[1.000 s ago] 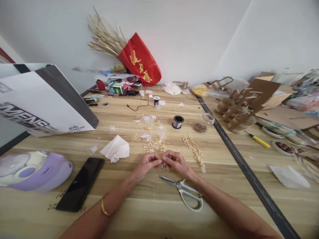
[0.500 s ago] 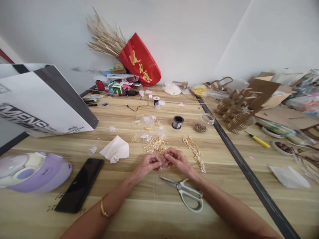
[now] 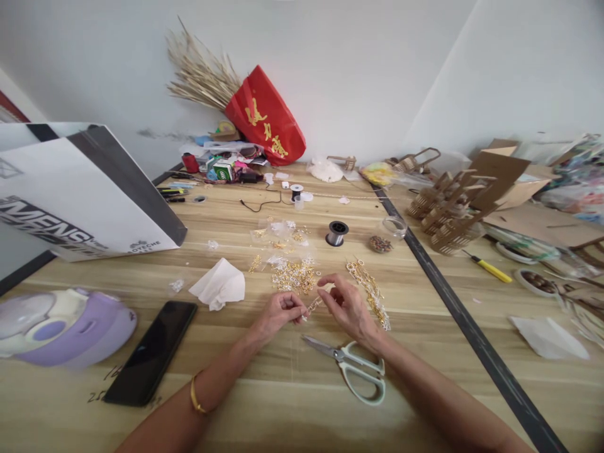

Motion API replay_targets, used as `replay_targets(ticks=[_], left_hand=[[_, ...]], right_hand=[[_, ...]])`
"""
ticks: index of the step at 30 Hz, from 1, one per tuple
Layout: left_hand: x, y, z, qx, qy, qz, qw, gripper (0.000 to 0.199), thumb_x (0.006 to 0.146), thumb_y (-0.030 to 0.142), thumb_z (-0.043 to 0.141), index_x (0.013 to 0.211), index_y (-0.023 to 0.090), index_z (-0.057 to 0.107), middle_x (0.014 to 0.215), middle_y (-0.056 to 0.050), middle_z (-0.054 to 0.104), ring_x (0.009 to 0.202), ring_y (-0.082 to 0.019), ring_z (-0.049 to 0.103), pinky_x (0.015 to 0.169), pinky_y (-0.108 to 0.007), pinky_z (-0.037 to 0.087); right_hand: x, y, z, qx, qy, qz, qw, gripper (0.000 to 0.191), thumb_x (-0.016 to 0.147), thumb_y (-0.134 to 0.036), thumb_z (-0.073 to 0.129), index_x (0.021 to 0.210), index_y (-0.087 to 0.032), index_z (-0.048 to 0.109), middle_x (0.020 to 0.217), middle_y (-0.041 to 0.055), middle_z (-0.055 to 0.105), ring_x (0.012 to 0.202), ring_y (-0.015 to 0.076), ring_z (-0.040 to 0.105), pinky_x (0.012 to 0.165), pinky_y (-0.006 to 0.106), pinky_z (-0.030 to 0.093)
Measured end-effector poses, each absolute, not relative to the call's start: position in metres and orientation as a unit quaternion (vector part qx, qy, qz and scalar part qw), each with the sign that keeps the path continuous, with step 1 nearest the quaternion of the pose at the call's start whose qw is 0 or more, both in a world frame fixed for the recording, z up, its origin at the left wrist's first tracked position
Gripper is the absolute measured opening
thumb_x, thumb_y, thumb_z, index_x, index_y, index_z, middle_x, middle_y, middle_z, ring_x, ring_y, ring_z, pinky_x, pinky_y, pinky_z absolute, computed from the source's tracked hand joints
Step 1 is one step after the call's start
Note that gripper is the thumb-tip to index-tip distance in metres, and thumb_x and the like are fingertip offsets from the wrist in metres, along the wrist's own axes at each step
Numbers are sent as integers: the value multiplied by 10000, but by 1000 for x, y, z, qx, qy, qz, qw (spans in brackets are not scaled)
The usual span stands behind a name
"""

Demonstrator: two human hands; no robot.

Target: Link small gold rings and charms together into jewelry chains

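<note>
My left hand (image 3: pixel 283 313) pinches one end of a short gold and silver chain (image 3: pixel 314 306) over the wooden table. To its right, my right hand (image 3: pixel 346 305) has its thumb and index finger apart, with the chain running toward its palm side; no held thing shows between the fingertips. A pile of small gold and silver pieces (image 3: pixel 293 274) lies just beyond the hands. Several finished-looking chains (image 3: pixel 369 292) lie right of my right hand. Scissors with pale green handles (image 3: pixel 352 368) rest below the hands.
A wire spool (image 3: pixel 336 233), a bead dish (image 3: pixel 380 244) and a round clear lid (image 3: pixel 394 227) stand farther back. At left are a white cloth (image 3: pixel 218 284), a black phone (image 3: pixel 151 352) and a purple-white device (image 3: pixel 66 327). A yellow-handled tool (image 3: pixel 491 268) lies right.
My right hand has opened and moved slightly right, away from my left fingertips. The chain between the hands now shows. My left hand stays nearly in place.
</note>
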State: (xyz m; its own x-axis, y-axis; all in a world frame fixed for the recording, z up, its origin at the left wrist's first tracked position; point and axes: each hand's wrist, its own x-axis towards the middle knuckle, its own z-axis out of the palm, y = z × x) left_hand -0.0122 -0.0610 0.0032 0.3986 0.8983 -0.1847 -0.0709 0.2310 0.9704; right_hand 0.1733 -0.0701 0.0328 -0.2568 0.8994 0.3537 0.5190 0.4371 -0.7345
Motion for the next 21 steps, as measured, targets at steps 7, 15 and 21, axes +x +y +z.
replay_targets(ticks=[7,15,21], left_hand=[[-13,-60,-3,479,392,382,686,264,630,317,740,643,101,589,593,-19,620,514,-90,528,535,-219,416],[-13,-61,-4,458,380,379,709,245,628,303,740,646,108,593,617,-24,623,528,-92,526,545,-221,407],[-13,-60,-5,485,401,386,674,242,652,316,724,644,115,589,586,-13,609,533,-100,528,562,-229,421]], right_hand=[[168,-73,23,-329,-867,184,325,176,927,-166,383,947,-184,557,904,77,622,803,145,607,692,245,492],[166,-68,3,-330,-858,226,321,129,917,-170,419,891,-176,545,841,59,606,735,135,585,670,245,474],[167,-68,10,-348,-848,244,316,124,902,-171,449,830,-174,550,803,45,591,702,128,557,631,232,446]])
